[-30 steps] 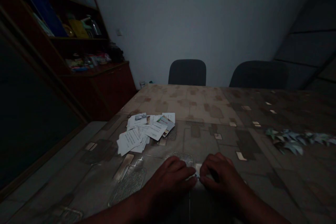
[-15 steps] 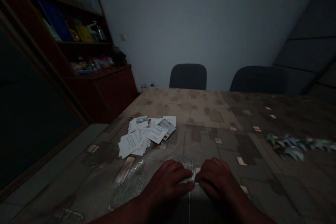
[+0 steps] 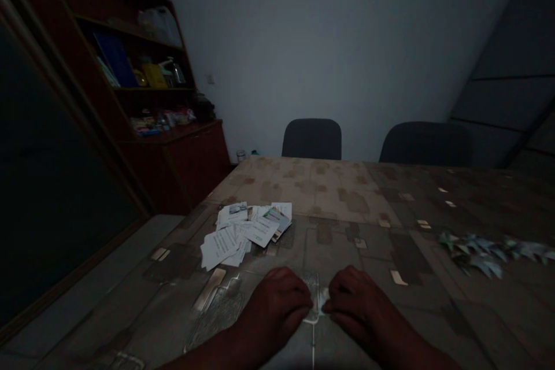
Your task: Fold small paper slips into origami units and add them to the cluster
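Observation:
A small pale piece of folded paper (image 3: 322, 299) shows just above the table, between my two hands. My right hand (image 3: 358, 303) pinches its right side between thumb and fingers. On the other side, my left hand (image 3: 281, 303) is closed, fingertips and thumb drawn together close to the paper. Whether it grips the paper's edge is too dark to tell. Beyond the left hand lies a loose pile of white printed cards (image 3: 243, 234), some with pictures. Several folded paper pieces (image 3: 488, 251) lie in a cluster at the right.
The table (image 3: 338, 243) has a patterned brown cover. Two dark chairs (image 3: 312, 139) stand at its far side against a pale wall. To the left rises a reddish wooden cabinet (image 3: 186, 156) with bottles, folders and packets on its shelves. The room is dim.
My hands have drawn slightly apart, with the left fingertips further from the pale paper. The whole view has tilted up a little. The card pile and paper cluster stay put.

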The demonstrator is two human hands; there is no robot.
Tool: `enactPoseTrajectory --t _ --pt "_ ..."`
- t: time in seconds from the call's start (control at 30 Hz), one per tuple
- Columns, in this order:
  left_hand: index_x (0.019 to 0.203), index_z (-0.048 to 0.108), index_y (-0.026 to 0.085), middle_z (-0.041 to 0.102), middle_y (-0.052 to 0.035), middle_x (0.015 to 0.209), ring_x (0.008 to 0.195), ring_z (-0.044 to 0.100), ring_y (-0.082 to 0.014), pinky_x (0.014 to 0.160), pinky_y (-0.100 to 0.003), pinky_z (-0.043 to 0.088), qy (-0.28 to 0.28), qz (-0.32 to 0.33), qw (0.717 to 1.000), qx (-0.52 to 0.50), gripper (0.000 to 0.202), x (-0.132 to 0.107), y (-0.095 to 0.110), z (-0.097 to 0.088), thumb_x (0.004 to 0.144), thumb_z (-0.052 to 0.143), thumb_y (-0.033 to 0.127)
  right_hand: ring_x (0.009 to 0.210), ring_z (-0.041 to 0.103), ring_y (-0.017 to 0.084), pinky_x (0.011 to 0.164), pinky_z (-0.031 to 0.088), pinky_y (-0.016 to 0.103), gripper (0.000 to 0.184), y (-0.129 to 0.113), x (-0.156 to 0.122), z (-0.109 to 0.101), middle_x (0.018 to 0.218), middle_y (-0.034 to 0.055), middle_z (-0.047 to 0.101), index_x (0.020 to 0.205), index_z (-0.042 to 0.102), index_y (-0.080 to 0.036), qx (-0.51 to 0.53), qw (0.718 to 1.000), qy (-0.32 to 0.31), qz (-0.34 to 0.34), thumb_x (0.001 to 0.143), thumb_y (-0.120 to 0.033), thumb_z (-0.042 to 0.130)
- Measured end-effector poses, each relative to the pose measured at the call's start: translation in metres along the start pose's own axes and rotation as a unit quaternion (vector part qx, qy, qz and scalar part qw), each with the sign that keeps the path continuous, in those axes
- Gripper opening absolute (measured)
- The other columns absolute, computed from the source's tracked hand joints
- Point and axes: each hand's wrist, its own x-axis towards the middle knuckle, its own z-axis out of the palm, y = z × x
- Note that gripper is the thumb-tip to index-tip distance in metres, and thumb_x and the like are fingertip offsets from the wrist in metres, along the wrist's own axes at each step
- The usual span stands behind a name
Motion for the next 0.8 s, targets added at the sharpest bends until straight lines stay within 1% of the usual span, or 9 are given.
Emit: enactPoseTrajectory --t 0.1,0.23,0.37,0.47,0.53,0.6,0.67,0.8 --pt "0.085 0.071 0.017 0.071 -0.0047 0.083 0.082 0.061 -0.019 0.078 -0.032 0.045 0.0 -0.045 0.998 -0.038 0.016 0.008 -0.003 0.0 0.087 0.056 0.012 0.088 0.057 0.019 0.076 0.04 0.031 0.014 0.004 0.003 0.007 0.093 0.0011 0.066 0.092 0.067 -0.023 -0.035 0.999 0.0 -0.031 0.085 -0.01 0.067" --pt "0.08 0.072 0.017 0.072 -0.0042 0.079 0.079 0.064 -0.0187 0.077 -0.031 0.046 0.015 -0.087 0.994 -0.069 0.018 0.026 -0.008 0.001 0.081 0.058 0.007 0.078 0.056 0.018 0.07 0.038 0.03 0.013 0.007 0.009 0.021 0.08 0.0001 0.066 0.08 0.063 -0.02 -0.118 0.99 0.026 -0.067 0.083 -0.009 0.07" --pt "0.078 0.073 0.016 0.073 -0.0048 0.078 0.079 0.066 -0.0192 0.076 -0.031 0.047 0.03 -0.114 0.99 -0.077 0.019 0.036 -0.012 0.005 0.078 0.057 0.005 0.077 0.058 0.018 0.069 0.038 0.029 0.015 0.008 0.013 0.027 0.077 0.0005 0.067 0.075 0.063 -0.019 -0.134 0.988 0.036 -0.065 0.083 -0.009 0.071" --pt "0.082 0.072 0.015 0.072 -0.0063 0.081 0.082 0.065 -0.0204 0.077 -0.033 0.046 0.034 -0.093 0.993 -0.069 0.017 0.033 -0.016 0.006 0.081 0.057 0.006 0.077 0.06 0.017 0.071 0.041 0.028 0.014 0.008 0.014 0.022 0.079 -0.0014 0.069 0.077 0.065 -0.02 -0.127 0.99 0.029 -0.057 0.079 -0.01 0.075" --pt "0.087 0.071 0.016 0.072 -0.0059 0.086 0.085 0.063 -0.0207 0.083 -0.036 0.043 0.005 -0.036 0.999 -0.025 0.016 0.028 -0.018 0.005 0.084 0.058 0.009 0.078 0.06 0.016 0.073 0.042 0.026 0.015 0.006 0.014 0.017 0.082 -0.0018 0.07 0.08 0.065 -0.02 -0.12 0.991 0.026 -0.052 0.077 -0.011 0.077" --pt "0.093 0.071 0.018 0.07 -0.0056 0.093 0.09 0.06 -0.0214 0.085 -0.037 0.041 -0.019 -0.003 1.0 0.025 0.014 0.024 -0.019 0.003 0.087 0.059 0.013 0.078 0.06 0.016 0.073 0.042 0.026 0.015 0.005 0.012 0.013 0.083 -0.0009 0.07 0.081 0.065 -0.02 -0.114 0.992 0.032 -0.038 0.076 -0.01 0.076" --pt "0.096 0.071 0.019 0.068 -0.0054 0.097 0.092 0.058 -0.0214 0.085 -0.037 0.04 -0.025 0.004 0.998 0.057 0.013 0.022 -0.02 0.002 0.088 0.062 0.015 0.076 0.059 0.016 0.071 0.041 0.026 0.015 0.005 0.01 0.013 0.08 -0.0008 0.068 0.078 0.065 -0.02 -0.119 0.99 0.066 -0.042 0.076 -0.011 0.077" --pt "0.09 0.071 0.019 0.066 -0.0047 0.092 0.09 0.056 -0.0207 0.083 -0.036 0.038 -0.012 0.02 0.997 0.078 0.009 0.023 -0.022 0.005 0.087 0.063 0.015 0.067 0.053 0.016 0.065 0.036 0.028 0.018 0.008 0.01 0.023 0.066 -0.0026 0.064 0.069 0.062 -0.02 -0.147 0.972 0.158 -0.095 0.075 -0.011 0.077"
